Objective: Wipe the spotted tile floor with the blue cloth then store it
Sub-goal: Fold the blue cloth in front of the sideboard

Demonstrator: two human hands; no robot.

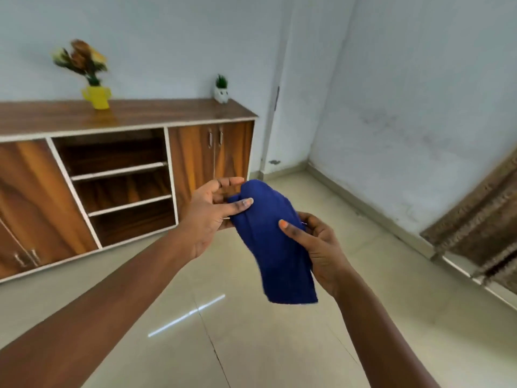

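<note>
Both hands, left hand [208,217] and right hand [316,245], clamp fingers on the bunched blue cloth [272,242] above the tile floor [251,345]; storing in the cabinet [117,175] seems next.

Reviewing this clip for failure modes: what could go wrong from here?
1. The cloth is bunched between the left hand and right hand, its lower end hanging free; it could slip.
2. The plants on the cabinet might tip if the cloth is stored on top.
</note>
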